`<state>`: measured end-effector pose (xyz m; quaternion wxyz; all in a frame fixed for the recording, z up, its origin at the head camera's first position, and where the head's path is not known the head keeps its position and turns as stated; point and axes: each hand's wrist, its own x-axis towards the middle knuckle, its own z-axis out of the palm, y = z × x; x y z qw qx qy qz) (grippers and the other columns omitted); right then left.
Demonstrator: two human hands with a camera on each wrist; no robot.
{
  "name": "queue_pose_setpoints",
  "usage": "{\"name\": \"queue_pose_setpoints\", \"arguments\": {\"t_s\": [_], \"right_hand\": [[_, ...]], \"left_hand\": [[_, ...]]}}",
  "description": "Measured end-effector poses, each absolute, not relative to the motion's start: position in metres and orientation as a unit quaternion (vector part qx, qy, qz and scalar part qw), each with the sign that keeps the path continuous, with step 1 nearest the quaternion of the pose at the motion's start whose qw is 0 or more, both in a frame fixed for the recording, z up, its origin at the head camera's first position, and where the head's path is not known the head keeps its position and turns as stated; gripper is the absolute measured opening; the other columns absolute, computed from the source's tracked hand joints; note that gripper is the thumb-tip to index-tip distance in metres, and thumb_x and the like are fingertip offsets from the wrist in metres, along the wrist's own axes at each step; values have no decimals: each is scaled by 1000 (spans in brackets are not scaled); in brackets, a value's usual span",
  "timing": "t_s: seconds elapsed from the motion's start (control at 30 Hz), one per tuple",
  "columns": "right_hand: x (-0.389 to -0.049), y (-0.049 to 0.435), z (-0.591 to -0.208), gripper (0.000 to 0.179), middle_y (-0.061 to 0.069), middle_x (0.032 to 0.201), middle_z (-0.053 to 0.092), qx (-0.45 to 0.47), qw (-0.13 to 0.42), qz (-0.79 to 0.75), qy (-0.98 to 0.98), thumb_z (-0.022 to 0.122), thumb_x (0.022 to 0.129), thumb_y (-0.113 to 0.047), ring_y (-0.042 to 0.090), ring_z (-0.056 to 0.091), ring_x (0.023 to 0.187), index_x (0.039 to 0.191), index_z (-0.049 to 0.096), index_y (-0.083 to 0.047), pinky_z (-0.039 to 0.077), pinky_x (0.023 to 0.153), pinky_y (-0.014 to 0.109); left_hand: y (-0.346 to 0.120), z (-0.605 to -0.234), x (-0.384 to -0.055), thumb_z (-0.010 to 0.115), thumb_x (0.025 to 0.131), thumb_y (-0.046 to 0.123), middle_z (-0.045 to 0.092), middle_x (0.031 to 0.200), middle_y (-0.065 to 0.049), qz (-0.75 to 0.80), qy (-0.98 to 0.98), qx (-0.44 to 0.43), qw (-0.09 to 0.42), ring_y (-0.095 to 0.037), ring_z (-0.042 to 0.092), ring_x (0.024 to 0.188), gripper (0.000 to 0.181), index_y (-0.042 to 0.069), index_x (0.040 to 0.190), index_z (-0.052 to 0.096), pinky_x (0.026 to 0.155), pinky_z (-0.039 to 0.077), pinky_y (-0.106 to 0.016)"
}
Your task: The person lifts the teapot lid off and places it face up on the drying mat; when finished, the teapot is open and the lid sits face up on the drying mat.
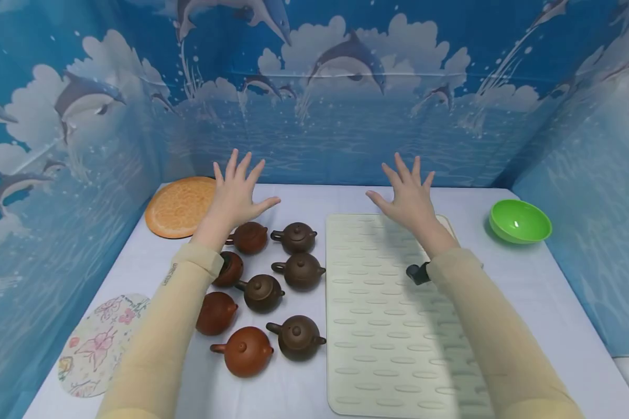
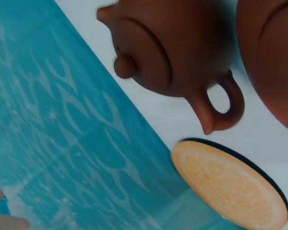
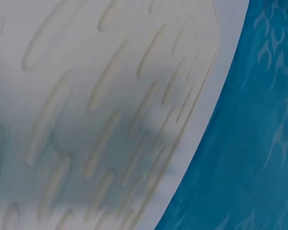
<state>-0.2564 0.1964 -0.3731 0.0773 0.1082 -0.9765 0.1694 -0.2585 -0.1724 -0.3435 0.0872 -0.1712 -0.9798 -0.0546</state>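
In the head view my left hand (image 1: 235, 195) is held up with spread fingers above the back left of the table, holding nothing. Below it sits a reddish-brown teapot (image 1: 250, 238), beside a dark brown teapot (image 1: 299, 237). Several more clay teapots stand in loose rows toward the front, among them an orange-brown teapot (image 1: 247, 352) and a dark teapot (image 1: 297, 337); my left forearm partly covers some. My right hand (image 1: 410, 201), fingers also spread and holding nothing, hovers over the far end of a cream ridged mat (image 1: 367, 314). The right wrist view shows that mat but no fingers.
An orange round mat (image 1: 180, 206) lies at the back left corner. A flower-patterned oval mat (image 1: 102, 349) is at the front left. The green bowl (image 1: 520, 221) stands at the back right. A dolphin-print curtain (image 1: 314, 134) encloses the white table (image 1: 534, 291).
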Motion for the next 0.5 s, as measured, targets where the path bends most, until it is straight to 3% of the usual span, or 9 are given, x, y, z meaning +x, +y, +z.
{"name": "queue_pose_setpoints", "arguments": {"t_s": [0.33,0.5], "right_hand": [[-228,169,-392,69,12,164,20,204,98,197,-954,63,92,-49,46,1,150,149,44,-14,0,112,76],[-211,152,-402,65,11,161,29,252,93,214,-939,67,91,-45,46,8,150,146,49,-15,4,111,76]], "left_hand": [[-177,-360,-217,67,91,44,41,152,-19,-91,-943,-304,96,-43,22,147,60,12,140,55,115,21,-68],[-183,-375,-200,73,89,33,52,144,-16,-139,-933,-328,58,-40,35,142,46,13,130,65,114,31,-59]]}}
